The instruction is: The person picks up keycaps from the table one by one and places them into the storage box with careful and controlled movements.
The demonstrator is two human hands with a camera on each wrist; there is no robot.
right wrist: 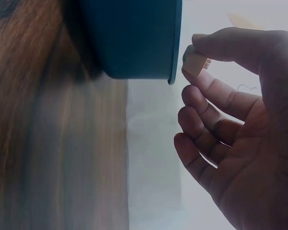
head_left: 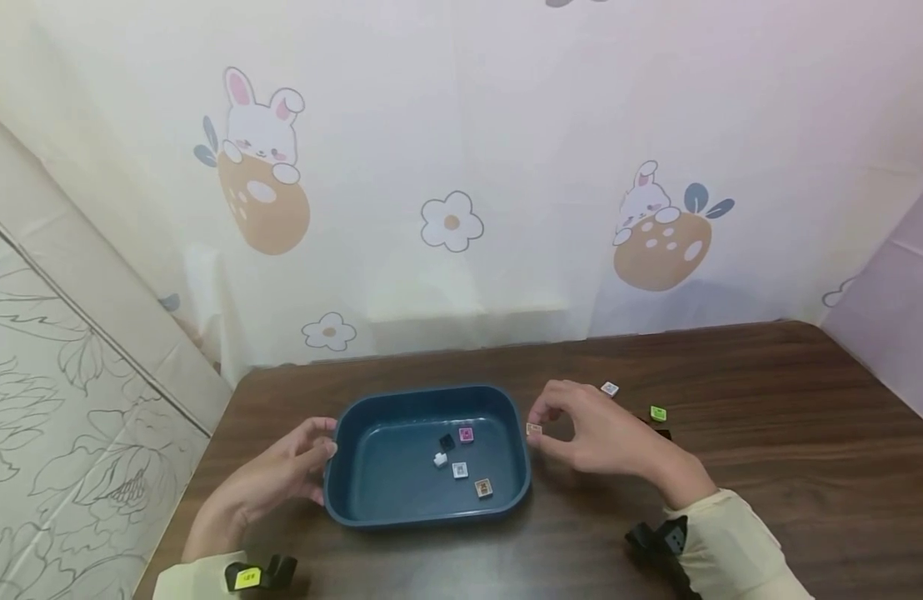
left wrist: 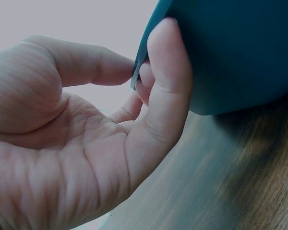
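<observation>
Right hand [head_left: 604,437] pinches a small beige square tile [head_left: 534,428] beside the rim of the blue plastic tray [head_left: 371,508]; left hand [head_left: 281,479] grips the rim. A loose pinch risks dropping the tile onto the desk [head_left: 769,467].

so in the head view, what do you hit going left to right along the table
left hand → blue tray → tan tile → right hand → green tile

Left hand [head_left: 281,475] at tray's [head_left: 424,398] left rim, thumb and fingers pinching edge. Right hand [head_left: 596,433] just right of tray, thumb and forefinger pinching small tile [head_left: 534,428], other fingers loosely curled.
</observation>
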